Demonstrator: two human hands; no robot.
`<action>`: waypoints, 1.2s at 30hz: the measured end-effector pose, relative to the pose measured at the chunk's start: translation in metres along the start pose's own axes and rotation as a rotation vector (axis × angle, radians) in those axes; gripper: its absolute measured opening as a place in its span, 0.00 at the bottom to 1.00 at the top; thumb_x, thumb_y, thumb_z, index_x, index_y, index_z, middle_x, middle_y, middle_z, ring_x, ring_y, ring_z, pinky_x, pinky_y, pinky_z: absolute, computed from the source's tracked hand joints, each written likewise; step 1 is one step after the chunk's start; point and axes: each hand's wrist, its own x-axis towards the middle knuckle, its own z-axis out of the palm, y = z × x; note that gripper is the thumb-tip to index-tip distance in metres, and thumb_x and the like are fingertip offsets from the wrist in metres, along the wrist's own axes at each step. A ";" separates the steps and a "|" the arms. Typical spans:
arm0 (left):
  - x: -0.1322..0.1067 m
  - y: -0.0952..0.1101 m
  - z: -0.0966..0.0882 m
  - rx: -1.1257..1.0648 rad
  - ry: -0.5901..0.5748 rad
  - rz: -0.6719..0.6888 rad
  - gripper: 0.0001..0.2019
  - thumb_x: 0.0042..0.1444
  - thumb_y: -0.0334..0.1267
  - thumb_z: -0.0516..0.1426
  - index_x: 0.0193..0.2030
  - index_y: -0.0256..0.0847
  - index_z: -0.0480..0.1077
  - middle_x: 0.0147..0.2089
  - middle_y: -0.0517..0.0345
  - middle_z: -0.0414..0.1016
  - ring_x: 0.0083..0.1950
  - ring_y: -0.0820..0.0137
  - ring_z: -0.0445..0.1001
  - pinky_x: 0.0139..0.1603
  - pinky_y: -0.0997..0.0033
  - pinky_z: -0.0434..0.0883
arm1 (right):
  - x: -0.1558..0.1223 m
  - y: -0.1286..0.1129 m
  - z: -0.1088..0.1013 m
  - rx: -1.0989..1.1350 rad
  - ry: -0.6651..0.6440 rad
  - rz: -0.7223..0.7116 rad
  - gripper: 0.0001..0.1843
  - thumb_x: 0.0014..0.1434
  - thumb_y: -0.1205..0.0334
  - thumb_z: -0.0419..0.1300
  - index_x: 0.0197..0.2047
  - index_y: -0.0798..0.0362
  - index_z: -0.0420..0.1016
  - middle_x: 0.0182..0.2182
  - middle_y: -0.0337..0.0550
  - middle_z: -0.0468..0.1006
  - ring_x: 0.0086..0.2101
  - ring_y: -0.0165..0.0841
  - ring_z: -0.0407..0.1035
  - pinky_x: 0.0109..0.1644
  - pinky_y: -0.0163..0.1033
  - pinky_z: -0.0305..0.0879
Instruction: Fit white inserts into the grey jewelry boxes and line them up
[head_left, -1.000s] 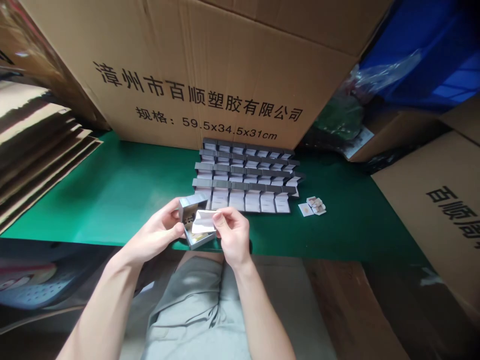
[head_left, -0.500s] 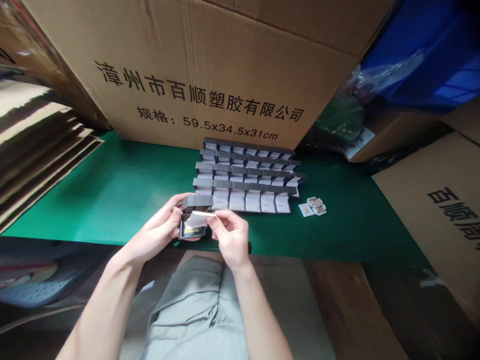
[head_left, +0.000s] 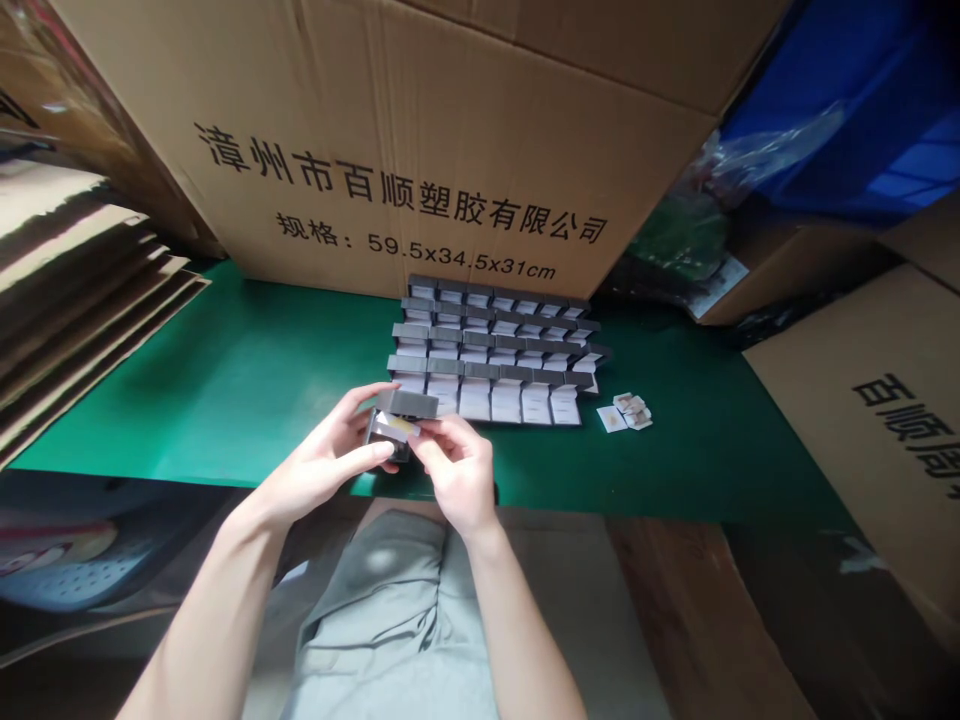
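Observation:
A small dark grey hinged box (head_left: 409, 404) with its lid up is in my left hand (head_left: 330, 460), near the front edge of the green table. The left thumb lies across the lower front of the box. My right hand (head_left: 454, 460) pinches a small white card (head_left: 397, 425) with a yellowish mark, at the mouth of the box. Just beyond my hands stand several rows of similar open boxes (head_left: 495, 375) with white inserts. To their right lie a few small white pieces (head_left: 626, 413) with brownish marks.
A large printed cardboard carton (head_left: 420, 130) stands behind the boxes on the green table (head_left: 195, 400). Stacked cardboard sheets (head_left: 97, 300) rise at the left. Another carton (head_left: 862, 400) and a blue bin (head_left: 847, 130) with clear plastic are on the right.
The white card has turned and now lies at the box's opening, showing a yellowish mark. My left thumb has moved across the box front, and the box has shifted slightly right.

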 end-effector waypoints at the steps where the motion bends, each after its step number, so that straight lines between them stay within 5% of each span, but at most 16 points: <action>1: 0.000 0.000 0.000 0.000 -0.001 0.011 0.35 0.58 0.46 0.71 0.71 0.52 0.66 0.50 0.51 0.81 0.45 0.63 0.79 0.40 0.71 0.81 | 0.000 0.001 0.000 0.000 -0.002 -0.007 0.09 0.57 0.57 0.70 0.37 0.54 0.86 0.32 0.40 0.79 0.27 0.28 0.69 0.29 0.33 0.68; 9: 0.001 0.000 -0.001 0.053 0.023 0.054 0.32 0.60 0.47 0.70 0.70 0.48 0.69 0.53 0.48 0.82 0.45 0.61 0.79 0.40 0.69 0.79 | -0.002 0.007 0.000 -0.088 -0.055 -0.101 0.11 0.63 0.54 0.70 0.40 0.53 0.88 0.34 0.44 0.82 0.30 0.32 0.74 0.36 0.36 0.74; 20: 0.000 0.001 0.005 0.157 0.098 0.104 0.30 0.62 0.53 0.67 0.67 0.44 0.71 0.64 0.43 0.80 0.57 0.54 0.80 0.47 0.69 0.79 | -0.005 0.004 0.000 -0.241 -0.074 -0.192 0.09 0.66 0.58 0.68 0.39 0.53 0.88 0.30 0.42 0.82 0.27 0.30 0.69 0.32 0.35 0.68; 36: 0.000 0.007 0.010 0.199 0.169 0.089 0.33 0.57 0.54 0.70 0.66 0.42 0.72 0.51 0.48 0.83 0.48 0.59 0.80 0.47 0.68 0.78 | -0.009 0.003 0.001 -0.321 -0.013 -0.298 0.10 0.66 0.58 0.67 0.39 0.52 0.90 0.28 0.42 0.81 0.25 0.30 0.69 0.31 0.36 0.68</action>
